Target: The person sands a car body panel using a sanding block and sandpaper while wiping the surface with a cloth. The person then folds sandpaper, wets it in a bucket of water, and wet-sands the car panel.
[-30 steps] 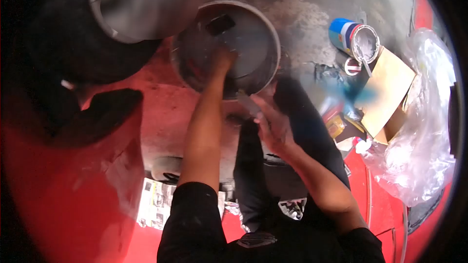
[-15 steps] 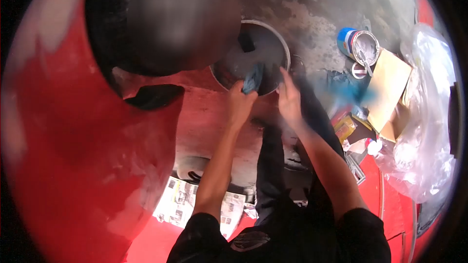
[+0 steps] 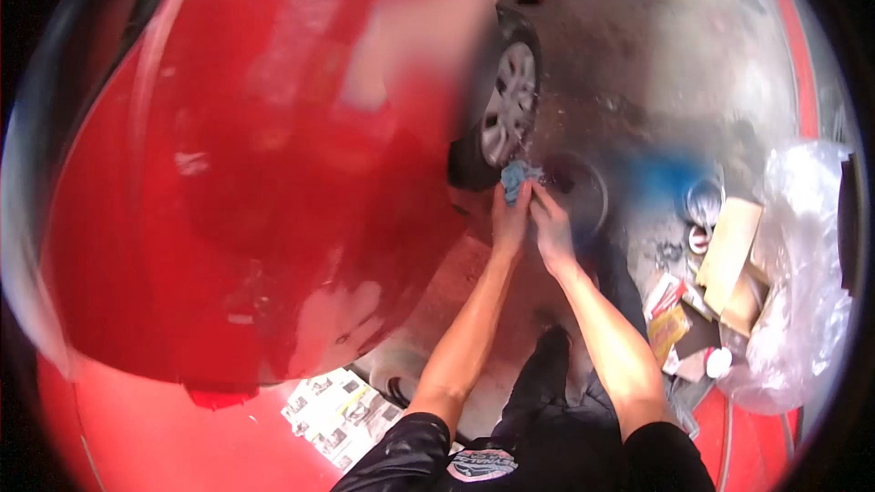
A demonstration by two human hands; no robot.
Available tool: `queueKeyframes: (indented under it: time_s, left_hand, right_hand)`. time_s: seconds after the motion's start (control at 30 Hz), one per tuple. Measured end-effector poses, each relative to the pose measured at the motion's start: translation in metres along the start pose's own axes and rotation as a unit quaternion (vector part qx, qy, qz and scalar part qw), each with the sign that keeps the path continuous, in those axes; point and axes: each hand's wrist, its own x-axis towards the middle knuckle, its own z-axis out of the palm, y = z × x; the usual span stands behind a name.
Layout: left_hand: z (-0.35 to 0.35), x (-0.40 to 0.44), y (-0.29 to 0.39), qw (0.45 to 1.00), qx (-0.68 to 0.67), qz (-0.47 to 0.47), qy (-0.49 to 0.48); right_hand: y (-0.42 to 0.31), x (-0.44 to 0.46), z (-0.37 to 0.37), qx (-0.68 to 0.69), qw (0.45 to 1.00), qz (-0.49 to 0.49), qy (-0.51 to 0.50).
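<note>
A wet, bunched blue cloth (image 3: 517,179) is up in front of me, near the bottom of the car wheel (image 3: 510,100). My left hand (image 3: 508,223) is closed around its lower end. My right hand (image 3: 552,230) meets it from the right, fingertips pressed together against the cloth. Small bright drops, like water, show around the cloth and the wheel. Just to the right and below stands a round bucket (image 3: 603,196), blurred, its inside dark. The red car body (image 3: 273,173) with pale patches fills the left side.
At the right are an opened can (image 3: 705,203), pieces of cardboard (image 3: 732,241) and a clear plastic sheet (image 3: 802,264). Newspaper (image 3: 342,419) lies at the lower left, by a red panel (image 3: 182,437). My legs stand close to the bucket.
The blue cloth has been lifted from over the bucket towards the wheel. My right hand has come from apart to touching it. The view has swung, showing more of the car.
</note>
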Motion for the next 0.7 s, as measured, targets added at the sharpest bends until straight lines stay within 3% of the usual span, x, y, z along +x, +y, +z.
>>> queueKeyframes:
  time_s: [0.1,0.17,0.2,0.23,0.3,0.33,0.43,0.5,0.63,0.7]
  left_hand:
    - [-0.037,0.000,0.100,0.995,0.084,0.018,-0.058]
    - [-0.048,0.008,0.176,0.975,0.160,0.127,-0.092]
    - [-0.064,0.031,0.197,0.946,0.222,0.201,-0.122]
    - [-0.060,0.030,0.240,0.862,0.407,0.301,-0.002]
    - [-0.044,0.034,0.319,0.741,0.536,0.404,-0.006]
    - [-0.041,0.043,0.352,0.624,0.597,0.505,-0.005]
    - [-0.051,0.101,0.406,0.309,0.801,0.512,-0.020]
    - [-0.077,0.115,0.430,0.290,0.778,0.545,-0.118]
    - [-0.122,0.086,0.423,0.265,0.799,0.512,-0.172]
    - [-0.154,0.059,0.429,0.241,0.804,0.499,-0.216]
  right_hand:
    - [-0.066,-0.020,0.000,0.028,0.995,-0.066,-0.066]
    - [-0.089,-0.020,-0.011,0.069,0.987,-0.135,-0.059]
    - [-0.119,-0.032,-0.010,0.124,0.990,-0.047,-0.047]
    - [-0.130,-0.031,-0.016,0.137,0.989,-0.026,-0.055]
    - [-0.146,-0.034,-0.017,0.153,0.988,-0.016,-0.027]
    - [-0.147,-0.035,-0.017,0.156,0.987,-0.016,-0.026]
    - [-0.142,-0.034,-0.011,0.144,0.988,0.012,-0.050]
    - [-0.145,-0.037,0.001,0.144,0.988,0.021,-0.055]
    - [-0.144,-0.040,0.030,0.089,0.993,0.003,-0.071]
    - [-0.135,-0.032,0.045,-0.029,0.994,-0.057,-0.086]
